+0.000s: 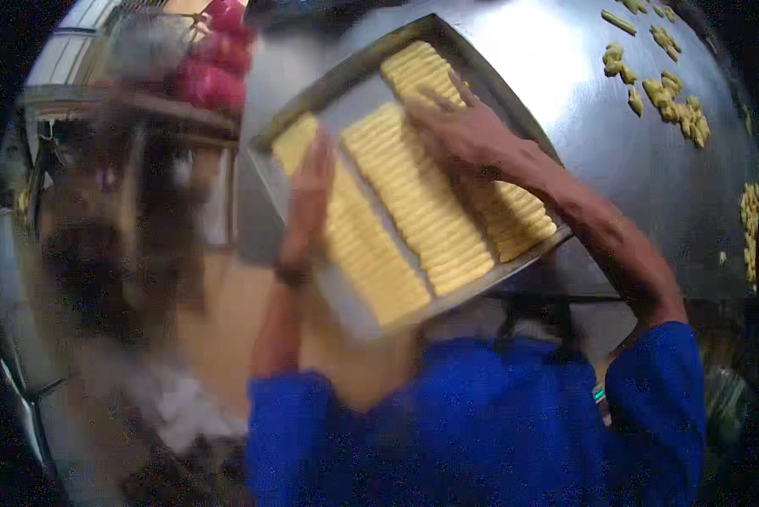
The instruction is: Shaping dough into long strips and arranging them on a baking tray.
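A rectangular metal baking tray [350,66] lies tilted in the view, its near end at the table's edge. In it, strips of pale yellow dough [421,198] lie side by side in three long rows. My right hand [464,127] rests with spread fingers on the far part of the right and middle rows, partly hiding them. My left hand [313,173], blurred by motion, is stretched out flat along the left row [371,262], its fingers pointing away from me. Neither hand grasps anything that I can see.
The tray sits partly on a shiny metal table [565,51]. Small dough pieces [679,106] lie scattered at its far right, with more dough bits [749,228] along the right rim. Pink-red bags [219,59] stand at the back left, above a brown floor [227,321].
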`<state>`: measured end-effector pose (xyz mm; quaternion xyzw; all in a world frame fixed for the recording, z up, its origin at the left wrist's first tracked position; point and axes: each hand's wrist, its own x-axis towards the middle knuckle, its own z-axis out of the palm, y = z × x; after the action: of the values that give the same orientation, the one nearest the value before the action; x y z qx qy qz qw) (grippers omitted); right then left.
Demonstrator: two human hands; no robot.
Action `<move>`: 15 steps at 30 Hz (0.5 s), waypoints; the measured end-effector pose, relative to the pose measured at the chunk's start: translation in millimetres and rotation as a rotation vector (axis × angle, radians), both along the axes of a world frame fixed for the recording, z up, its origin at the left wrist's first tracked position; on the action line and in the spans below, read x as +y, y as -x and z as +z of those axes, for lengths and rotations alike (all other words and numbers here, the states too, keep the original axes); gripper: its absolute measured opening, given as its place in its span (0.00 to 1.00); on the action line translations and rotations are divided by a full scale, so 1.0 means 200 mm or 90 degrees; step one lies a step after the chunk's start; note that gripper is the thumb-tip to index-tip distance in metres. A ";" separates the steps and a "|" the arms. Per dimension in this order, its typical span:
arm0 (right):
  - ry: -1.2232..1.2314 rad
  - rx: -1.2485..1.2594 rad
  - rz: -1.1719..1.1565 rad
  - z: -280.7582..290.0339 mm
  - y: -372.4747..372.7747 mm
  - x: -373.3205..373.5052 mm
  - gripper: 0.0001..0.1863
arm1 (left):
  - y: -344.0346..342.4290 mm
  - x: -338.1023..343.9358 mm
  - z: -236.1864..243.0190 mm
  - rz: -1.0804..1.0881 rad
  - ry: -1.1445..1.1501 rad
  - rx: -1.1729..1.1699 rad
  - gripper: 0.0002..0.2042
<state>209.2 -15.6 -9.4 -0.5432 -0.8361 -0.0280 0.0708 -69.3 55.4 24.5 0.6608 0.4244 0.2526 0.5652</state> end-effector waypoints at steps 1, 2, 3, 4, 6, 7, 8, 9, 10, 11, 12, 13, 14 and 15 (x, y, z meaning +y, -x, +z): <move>-0.045 -0.008 0.006 0.00 0.00 -0.02 0.28 | 0.00 -0.03 0.01 0.088 0.232 -0.237 0.39; -0.138 0.007 0.027 0.00 0.00 -0.04 0.28 | -0.01 -0.03 0.02 0.103 0.241 -0.213 0.42; -0.077 0.039 0.049 0.00 0.01 -0.06 0.29 | -0.03 -0.05 0.02 0.113 0.249 -0.214 0.44; -0.050 0.041 0.056 0.01 0.01 -0.08 0.29 | -0.04 -0.05 0.01 0.108 0.253 -0.211 0.47; 0.044 0.018 0.046 0.02 0.02 -0.11 0.29 | -0.06 -0.05 0.00 0.129 0.292 -0.228 0.49; 0.040 0.011 -0.022 0.03 0.04 -0.13 0.29 | -0.07 -0.04 0.00 0.129 0.297 -0.243 0.50; 0.018 0.040 -0.018 0.03 0.06 -0.16 0.29 | -0.08 -0.04 -0.01 0.118 0.298 -0.250 0.50; -0.024 0.068 -0.018 0.03 0.08 -0.19 0.29 | -0.09 -0.04 -0.01 0.102 0.292 -0.258 0.51; -0.106 0.107 -0.010 0.04 0.09 -0.22 0.29 | -0.10 -0.03 -0.01 0.124 0.306 -0.256 0.51; -0.063 0.093 0.027 0.03 0.12 -0.24 0.30 | -0.11 -0.03 0.00 0.080 0.300 -0.273 0.51; -0.026 0.066 0.015 0.03 0.14 -0.27 0.30 | -0.12 -0.03 0.01 0.078 0.321 -0.276 0.52; -0.013 0.050 0.010 0.02 0.17 -0.28 0.30 | -0.12 -0.04 0.03 0.069 0.349 -0.283 0.52; 0.037 0.016 -0.003 0.01 0.20 -0.28 0.31 | -0.13 -0.04 0.05 0.101 0.351 -0.279 0.52; -0.010 0.040 -0.009 0.01 0.23 -0.29 0.32 | -0.13 -0.04 0.06 0.124 0.360 -0.283 0.52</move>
<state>164.0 -73.7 -7.7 -0.5491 -0.8294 -0.0180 0.1013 -44.0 47.2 37.0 0.3641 0.4054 0.3154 0.7769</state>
